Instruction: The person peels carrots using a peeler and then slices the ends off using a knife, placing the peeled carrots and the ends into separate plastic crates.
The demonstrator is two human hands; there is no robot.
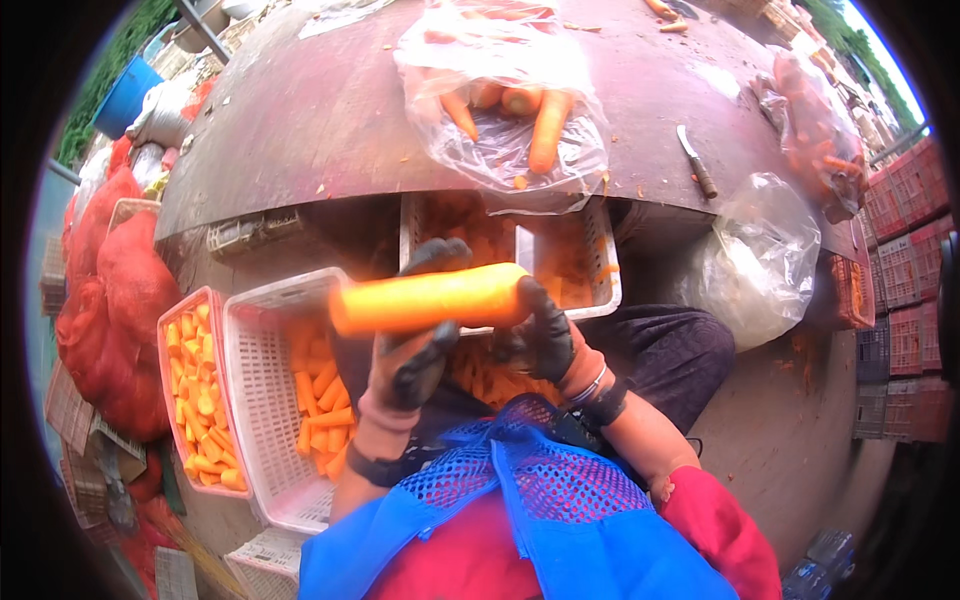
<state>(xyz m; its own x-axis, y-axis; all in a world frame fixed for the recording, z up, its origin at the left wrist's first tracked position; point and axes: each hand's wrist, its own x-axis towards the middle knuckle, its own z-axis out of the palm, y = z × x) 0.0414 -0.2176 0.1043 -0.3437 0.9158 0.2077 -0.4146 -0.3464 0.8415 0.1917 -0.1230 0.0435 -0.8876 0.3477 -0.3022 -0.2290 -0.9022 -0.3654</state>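
Observation:
A thick, peeled orange carrot (431, 298) lies level across my view, slightly blurred. My left hand (420, 356), in a black-coated work glove, grips its left half, fingers behind and thumb in front. At the carrot's right end, my right hand (544, 330) presses with its gloved thumb. A flat, bright metal blade (525, 249) stands up behind the carrot near that hand; its handle is hidden, and I cannot tell how it is held. Beneath the carrot, a white plastic crate (609, 259) contains orange peelings. More peelings (491, 379) lie between my legs.
Left of me, a white crate (259, 420) and a pink-rimmed crate (196, 397) hold cut carrots. On the table (300, 142) rest a plastic bag of carrots (502, 90) and a wooden-handled knife (697, 163). A clear bag (772, 262) hangs at its right edge. Red mesh sacks (112, 337) pile up far left.

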